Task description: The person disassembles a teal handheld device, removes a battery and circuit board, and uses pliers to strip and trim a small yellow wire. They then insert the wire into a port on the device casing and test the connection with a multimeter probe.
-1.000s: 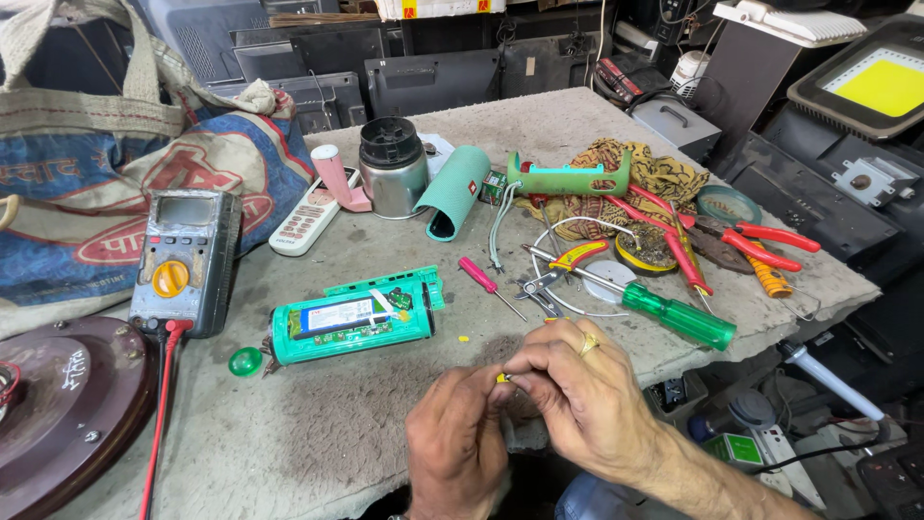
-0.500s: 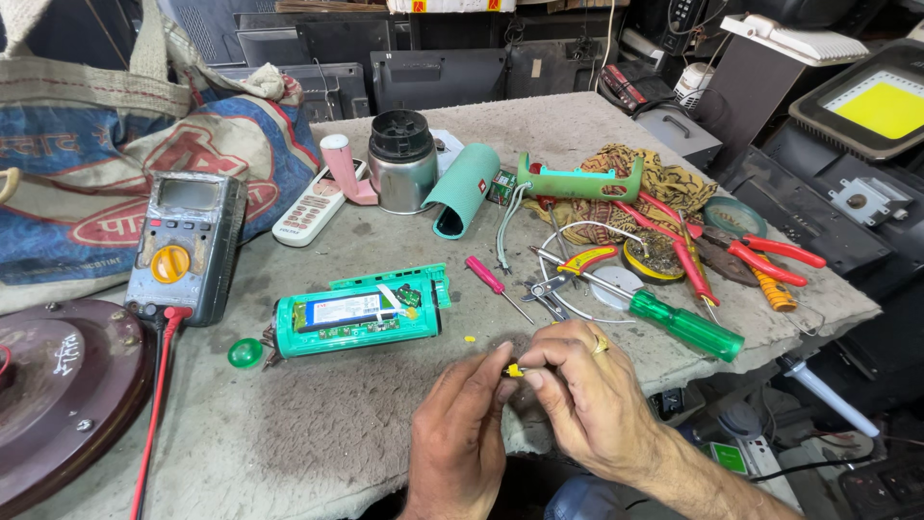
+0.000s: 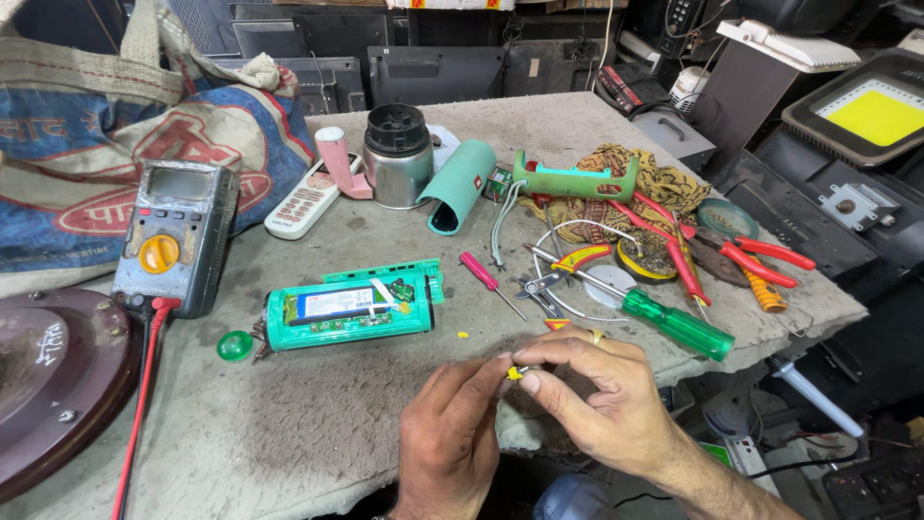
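Observation:
My left hand [image 3: 450,433] and my right hand [image 3: 595,400] meet over the near edge of the bench, fingertips pinching a small yellow part [image 3: 515,372] between them. A ring sits on a right-hand finger. Just beyond my hands lies an opened green device [image 3: 348,308] with its battery and circuit board exposed. A tiny yellow bit [image 3: 462,336] rests on the bench near it. A round green cap [image 3: 234,345] lies at the device's left end.
A multimeter [image 3: 176,238] with a red lead [image 3: 141,390] sits at left beside a cloth bag [image 3: 115,144]. A green-handled screwdriver [image 3: 674,323], pink screwdriver [image 3: 484,276], pliers [image 3: 746,260], remote [image 3: 306,206], metal cup [image 3: 397,159] and teal sleeve [image 3: 460,188] crowd the bench.
Both hands have shifted slightly right and nearer the bench edge, still working the small yellow part. The view has tilted a little. The objects on the bench have stayed put.

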